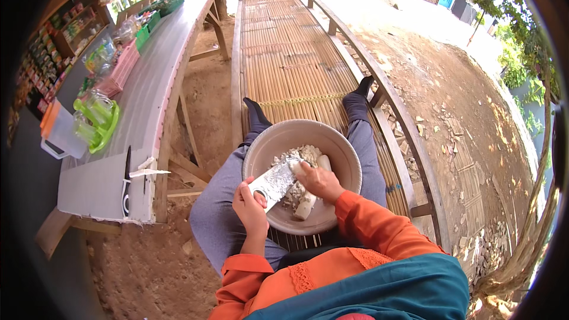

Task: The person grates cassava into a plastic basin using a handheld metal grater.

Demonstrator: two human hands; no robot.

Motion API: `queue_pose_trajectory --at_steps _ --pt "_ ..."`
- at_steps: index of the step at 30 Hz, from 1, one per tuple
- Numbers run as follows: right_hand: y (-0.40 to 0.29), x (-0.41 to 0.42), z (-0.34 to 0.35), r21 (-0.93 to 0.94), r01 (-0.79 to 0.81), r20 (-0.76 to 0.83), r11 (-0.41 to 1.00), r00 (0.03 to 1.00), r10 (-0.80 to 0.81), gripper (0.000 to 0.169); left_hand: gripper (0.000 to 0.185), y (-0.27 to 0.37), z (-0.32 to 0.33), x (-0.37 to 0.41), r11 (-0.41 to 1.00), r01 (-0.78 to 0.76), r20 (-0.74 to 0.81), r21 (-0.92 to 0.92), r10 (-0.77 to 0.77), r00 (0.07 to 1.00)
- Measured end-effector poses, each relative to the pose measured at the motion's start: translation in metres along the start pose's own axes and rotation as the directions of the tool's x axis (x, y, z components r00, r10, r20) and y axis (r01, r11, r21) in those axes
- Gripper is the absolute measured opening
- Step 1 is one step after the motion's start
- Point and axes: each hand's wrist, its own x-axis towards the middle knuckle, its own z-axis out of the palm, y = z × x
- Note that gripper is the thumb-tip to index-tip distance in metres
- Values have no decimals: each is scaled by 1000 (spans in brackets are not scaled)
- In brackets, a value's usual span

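Note:
Between my legs stands a wide round basin (346, 160). My left hand (250, 200) grips the handle end of a flat metal grater (274, 182), which slants into the basin with its far end over a heap of grated white flesh (311, 153). Against the grater's upper part, my right hand (321, 181) presses a pale peeled piece of root (296, 167), mostly covered by the fingers. Two more peeled root pieces lie in the basin: one (305, 206) near the front, another (325, 162) behind my right hand.
I sit on a slatted bamboo bench (289, 58) with a wooden side rail (400, 129). At left, a table (146, 93) bears a knife (127, 164), a pink basket (118, 69), a green rack (100, 124) and a lidded plastic container (62, 129). A tree trunk (533, 231) rises at right.

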Motion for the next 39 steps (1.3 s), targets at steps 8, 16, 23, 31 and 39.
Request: queue_pose_trajectory --at_steps 8,16,23,31,39 --pt "-65 -19 -34 135 15 269 991 962 -52 51 33 4 -13 7 999 17 -80 29 -15 997" --pt "19 19 11 38 14 -70 999 998 -11 43 33 0 3 -3 999 3 -18 38 -2 1000" --pt "-69 -13 -37 118 -2 308 993 951 -35 50 33 4 -15 7 999 15 -62 29 -13 998" --pt "7 23 7 41 -39 140 998 990 33 45 33 0 -8 9 1000 -5 -28 18 5 1000" --pt "-11 11 6 48 -3 41 999 999 1 44 34 3 -3 -1 1000 2 -40 -3 -2 999"
